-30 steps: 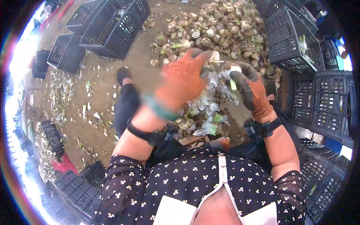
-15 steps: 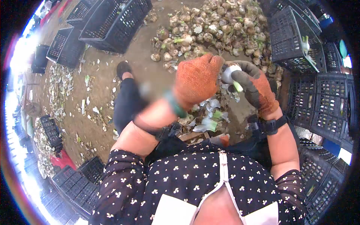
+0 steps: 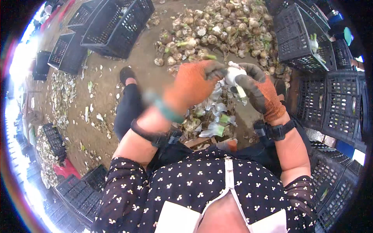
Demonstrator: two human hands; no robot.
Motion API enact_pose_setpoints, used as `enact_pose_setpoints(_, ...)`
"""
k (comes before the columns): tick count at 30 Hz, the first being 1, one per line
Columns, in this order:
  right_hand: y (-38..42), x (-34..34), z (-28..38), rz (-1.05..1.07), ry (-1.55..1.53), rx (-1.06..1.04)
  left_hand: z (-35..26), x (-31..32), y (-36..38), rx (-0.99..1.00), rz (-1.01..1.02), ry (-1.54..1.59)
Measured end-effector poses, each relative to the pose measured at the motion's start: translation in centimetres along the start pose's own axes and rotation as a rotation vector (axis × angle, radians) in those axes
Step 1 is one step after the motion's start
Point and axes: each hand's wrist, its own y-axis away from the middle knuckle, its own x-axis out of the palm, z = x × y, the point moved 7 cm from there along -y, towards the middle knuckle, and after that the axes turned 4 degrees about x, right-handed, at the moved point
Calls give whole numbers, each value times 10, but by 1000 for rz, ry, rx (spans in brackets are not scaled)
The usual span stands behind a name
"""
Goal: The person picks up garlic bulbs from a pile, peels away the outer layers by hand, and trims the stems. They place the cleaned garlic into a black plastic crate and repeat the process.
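A white, peeled garlic bulb [image 3: 230, 76] with a short pale green stem is gripped in my right hand [image 3: 261, 91], its dark-palmed orange glove wrapped round the bulb's side. My left hand [image 3: 196, 82], in a matching orange glove, is closed with curled fingers right beside the bulb. What those fingers hold, if anything, is hidden. Stripped skins and leaf scraps [image 3: 213, 128] lie on the ground below both hands. Beyond them spreads a large heap of unpeeled garlic bulbs [image 3: 233, 31].
Black plastic crates [image 3: 116, 29] stand at the upper left. More crates [image 3: 301, 39] line the right side, some stacked, one with a stemmed bulb at its rim. Peelings [image 3: 62, 91] litter the brown floor on the left. My shoe [image 3: 127, 74] rests on the ground left of the heap.
My left hand has shifted left and its wrist has turned, showing the dark finger side of the glove. The bulb in my right hand is more exposed and has moved slightly left.
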Motion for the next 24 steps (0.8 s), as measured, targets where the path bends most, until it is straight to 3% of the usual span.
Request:
enact_pose_setpoints(2, 1, -2, -2, -3, -18, 23, -15, -1, 2, 171, -7, -362)
enact_pose_setpoints(5, 7, 10, 5, 165, 94, 102, -28, -5, 1, 216, 22, -393)
enact_pose_setpoints(9, 1, 4, -4, 151, 117, 20, -11, 5, -1, 168, 28, -388)
enact_pose_setpoints(11, -2, 0, -2, 79, 63, -19, 14, 0, -3, -66, -129, -12)
enact_pose_setpoints(12, -2, -3, 1, 10, 5, -54, 15, 5, -1, -60, -128, -11)
enact_pose_setpoints(14, -1, -3, 3, -42, 90, -85, 15, 39, 8, -192, 156, 456)
enact_pose_setpoints(15, -4, -6, -3, -95, 144, -112, 18, 48, 14, -296, 222, 433)
enact_pose_setpoints(19, -11, -13, -17, -207, 261, -85, 4, 57, 15, -202, 238, 370)
enact_pose_setpoints(21, -14, -7, -20, -215, 297, -55, 1, 56, 19, -294, 258, 79)
enact_pose_setpoints(22, -12, -4, -20, -262, 344, -151, 1, 52, 18, -342, 258, -72)
enact_pose_setpoints(24, -17, -1, -19, -297, 387, -258, 13, 51, 17, -462, 272, -90)
